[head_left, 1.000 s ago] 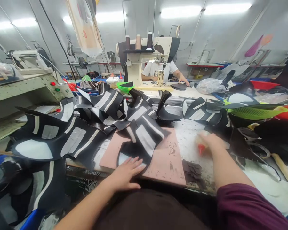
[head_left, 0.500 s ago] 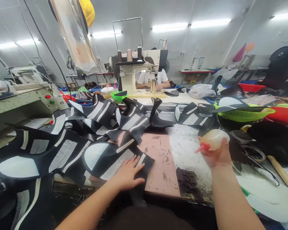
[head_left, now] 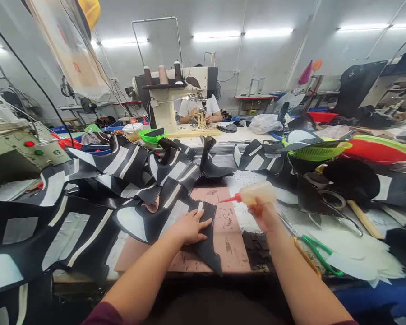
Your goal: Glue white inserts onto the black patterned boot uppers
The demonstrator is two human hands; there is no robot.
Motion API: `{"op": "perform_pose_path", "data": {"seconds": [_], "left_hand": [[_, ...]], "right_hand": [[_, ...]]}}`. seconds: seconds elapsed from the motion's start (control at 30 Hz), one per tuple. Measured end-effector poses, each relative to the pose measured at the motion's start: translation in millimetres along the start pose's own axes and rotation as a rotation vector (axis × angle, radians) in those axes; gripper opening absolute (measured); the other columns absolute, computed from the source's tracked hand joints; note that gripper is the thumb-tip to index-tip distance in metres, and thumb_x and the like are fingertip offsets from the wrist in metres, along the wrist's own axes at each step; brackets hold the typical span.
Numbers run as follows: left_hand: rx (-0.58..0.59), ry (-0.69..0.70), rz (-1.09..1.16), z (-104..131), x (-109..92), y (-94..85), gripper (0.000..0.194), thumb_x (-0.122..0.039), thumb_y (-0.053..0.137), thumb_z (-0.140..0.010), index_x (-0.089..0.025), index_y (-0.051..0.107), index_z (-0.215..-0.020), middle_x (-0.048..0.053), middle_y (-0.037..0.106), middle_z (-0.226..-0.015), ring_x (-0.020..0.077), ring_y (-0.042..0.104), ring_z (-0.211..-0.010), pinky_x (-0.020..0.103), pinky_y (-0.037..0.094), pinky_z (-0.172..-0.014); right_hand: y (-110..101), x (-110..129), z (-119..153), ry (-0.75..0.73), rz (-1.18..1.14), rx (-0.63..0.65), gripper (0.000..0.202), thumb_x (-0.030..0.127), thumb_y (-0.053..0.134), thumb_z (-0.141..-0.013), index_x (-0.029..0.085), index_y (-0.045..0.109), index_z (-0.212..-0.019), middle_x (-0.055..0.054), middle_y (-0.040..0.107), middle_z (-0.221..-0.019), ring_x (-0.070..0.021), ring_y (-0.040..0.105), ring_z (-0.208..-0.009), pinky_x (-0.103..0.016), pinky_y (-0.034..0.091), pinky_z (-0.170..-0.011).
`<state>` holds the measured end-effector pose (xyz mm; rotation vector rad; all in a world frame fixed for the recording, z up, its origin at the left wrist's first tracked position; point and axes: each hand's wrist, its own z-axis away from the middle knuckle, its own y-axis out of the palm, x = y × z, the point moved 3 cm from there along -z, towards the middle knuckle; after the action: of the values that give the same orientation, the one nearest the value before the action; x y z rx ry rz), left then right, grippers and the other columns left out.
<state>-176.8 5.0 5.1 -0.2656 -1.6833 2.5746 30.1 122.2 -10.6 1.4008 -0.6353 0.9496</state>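
Note:
My left hand (head_left: 192, 225) lies with its fingers spread on a black shoe-upper piece (head_left: 155, 215), which has a white toe patch and pale strips. That piece rests on a pink board (head_left: 232, 239). Held above the right side of the board is a translucent squeeze bottle (head_left: 261, 193) with a long red nozzle. My right hand (head_left: 264, 215) grips it from below, the nozzle pointing left toward the black piece without touching it. Small dark scraps (head_left: 256, 248) lie by the board's right edge.
More black upper pieces (head_left: 77, 225) cover the left and back of the table. To the right are green-handled scissors (head_left: 321, 255), white cut pieces (head_left: 365, 253), a tape roll (head_left: 332, 198), a wooden handle (head_left: 364, 220) and a green basket (head_left: 320, 151). Behind a sewing machine (head_left: 164, 101) sits another person.
My right hand has brought the bottle left, and its nozzle has come up to point left. The black piece and my left hand have shifted over the pink board. The view has turned right.

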Motion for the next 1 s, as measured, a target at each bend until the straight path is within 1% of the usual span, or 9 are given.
{"op": "perform_pose_path", "data": {"seconds": [0.07, 0.17, 0.27, 0.37, 0.53, 0.7, 0.8, 0.87, 1.0], "left_hand": [[0.029, 0.003, -0.019, -2.7, -0.2, -5.5, 0.063, -0.043, 0.060, -0.077, -0.030, 0.037, -0.135, 0.014, 0.023, -0.146, 0.0359, 0.025, -0.131, 0.054, 0.031, -0.098], [0.110, 0.032, -0.065, -6.4, -1.2, -13.3, 0.075, -0.047, 0.066, -0.071, -0.031, 0.034, -0.136, 0.014, 0.023, -0.146, 0.0372, 0.028, -0.129, 0.052, 0.037, -0.094], [0.176, 0.057, -0.122, -8.3, -0.5, -17.7, 0.084, -0.049, 0.070, -0.066, -0.033, 0.030, -0.137, 0.013, 0.023, -0.147, 0.0363, 0.029, -0.129, 0.048, 0.039, -0.093], [0.163, 0.066, -0.135, -9.0, 1.0, -17.5, 0.085, -0.050, 0.071, -0.064, -0.033, 0.031, -0.137, 0.013, 0.025, -0.146, 0.0353, 0.029, -0.128, 0.048, 0.040, -0.093], [0.133, 0.071, -0.104, -9.5, 2.0, -13.4, 0.086, -0.049, 0.073, -0.063, -0.032, 0.031, -0.137, 0.012, 0.026, -0.146, 0.0349, 0.029, -0.128, 0.047, 0.039, -0.094], [0.139, 0.064, -0.102, -9.6, 1.8, -13.7, 0.086, -0.050, 0.073, -0.063, -0.032, 0.031, -0.137, 0.013, 0.026, -0.146, 0.0344, 0.029, -0.128, 0.046, 0.039, -0.094], [0.134, 0.061, -0.102, -9.6, 3.0, -12.9, 0.084, -0.052, 0.071, -0.065, -0.034, 0.031, -0.137, 0.012, 0.026, -0.145, 0.0340, 0.028, -0.129, 0.047, 0.039, -0.094], [0.128, 0.060, -0.102, -9.8, 4.2, -12.2, 0.084, -0.053, 0.070, -0.065, -0.034, 0.031, -0.137, 0.012, 0.026, -0.145, 0.0340, 0.028, -0.129, 0.048, 0.039, -0.093], [0.111, 0.063, -0.096, -9.5, 5.5, -12.6, 0.084, -0.052, 0.071, -0.063, -0.033, 0.033, -0.136, 0.013, 0.027, -0.145, 0.0345, 0.029, -0.129, 0.048, 0.040, -0.094]], "right_hand": [[1.5, -5.2, -1.3, -0.060, 0.143, -0.003, 0.054, 0.042, 0.080, -0.046, 0.018, 0.057, -0.088, -0.001, 0.063, -0.073, -0.0103, 0.053, -0.052, -0.019, 0.040, -0.039], [5.4, -9.7, -0.7, -0.152, 0.357, -0.076, 0.055, 0.042, 0.080, -0.044, 0.014, 0.057, -0.086, -0.003, 0.061, -0.073, -0.0155, 0.055, -0.058, -0.024, 0.044, -0.041], [12.4, -12.5, 1.4, -0.199, 0.443, -0.171, 0.054, 0.042, 0.079, -0.042, 0.014, 0.057, -0.084, -0.004, 0.060, -0.073, -0.0173, 0.056, -0.061, -0.026, 0.045, -0.041], [19.2, -14.8, 3.3, -0.208, 0.466, -0.234, 0.056, 0.043, 0.078, -0.042, 0.015, 0.057, -0.084, -0.003, 0.059, -0.074, -0.0172, 0.056, -0.061, -0.026, 0.046, -0.040], [24.2, -13.8, 5.7, -0.213, 0.502, -0.282, 0.061, 0.046, 0.078, -0.042, 0.015, 0.056, -0.090, -0.002, 0.059, -0.075, -0.0174, 0.057, -0.061, -0.026, 0.047, -0.040], [24.2, -0.2, 2.8, -0.230, 0.561, -0.196, 0.067, 0.047, 0.078, -0.045, 0.016, 0.054, -0.100, -0.004, 0.061, -0.081, -0.0209, 0.058, -0.067, -0.029, 0.048, -0.044], [24.0, 14.7, -2.6, -0.305, 0.605, -0.125, 0.067, 0.050, 0.077, -0.048, 0.017, 0.055, -0.101, -0.006, 0.063, -0.087, -0.0246, 0.060, -0.078, -0.036, 0.050, -0.061], [24.4, 23.9, -6.9, -0.347, 0.630, -0.096, 0.064, 0.052, 0.076, -0.049, 0.017, 0.056, -0.098, -0.007, 0.063, -0.089, -0.0263, 0.059, -0.085, -0.041, 0.049, -0.072], [29.1, 35.1, -14.2, -0.364, 0.534, 0.010, 0.064, 0.056, 0.074, -0.052, 0.018, 0.055, -0.100, -0.008, 0.063, -0.093, -0.0266, 0.059, -0.089, -0.043, 0.048, -0.077]]}}
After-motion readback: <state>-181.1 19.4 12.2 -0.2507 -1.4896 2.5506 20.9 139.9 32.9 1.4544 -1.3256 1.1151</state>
